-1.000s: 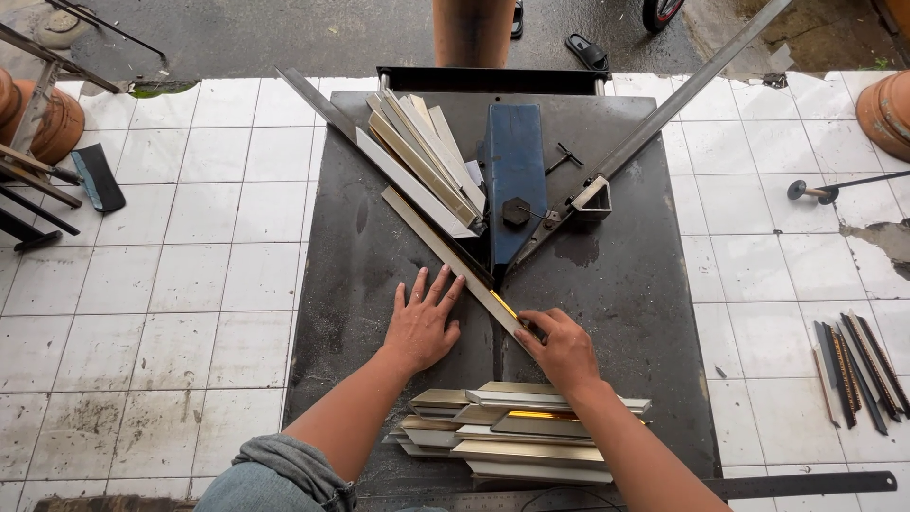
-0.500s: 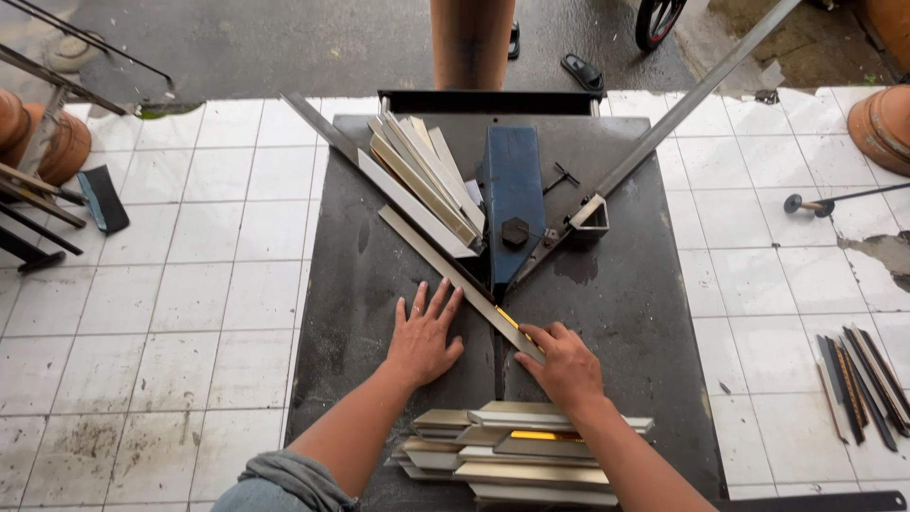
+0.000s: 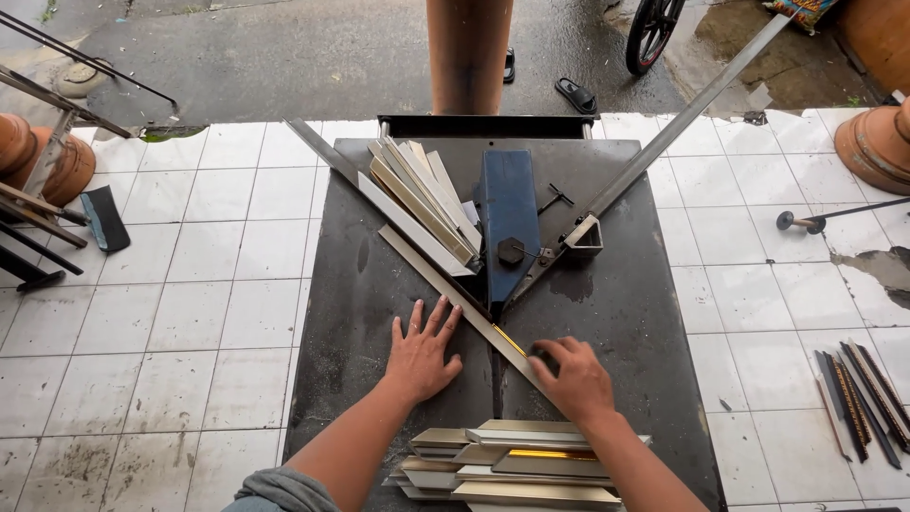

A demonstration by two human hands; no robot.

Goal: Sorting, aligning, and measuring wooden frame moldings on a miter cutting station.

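A long pale moulding strip (image 3: 445,284) lies diagonally on the dark metal cutter table (image 3: 616,313), its lower end under the blue blade housing (image 3: 509,223). My left hand (image 3: 420,356) lies flat with fingers spread, fingertips touching the strip's left side. My right hand (image 3: 573,379) is curled over the strip's near end, gripping it. More cut strips (image 3: 422,194) lean in a bundle along the left fence.
A stack of cut moulding pieces (image 3: 507,465) sits at the table's near edge. A long metal arm (image 3: 682,114) runs to the upper right. Dark strips (image 3: 863,398) lie on the white tiles at right. A person's leg (image 3: 467,52) stands beyond the table.
Both hands stay on the strip; the view has shifted slightly and the strip with my hands appears a little lower on the table.
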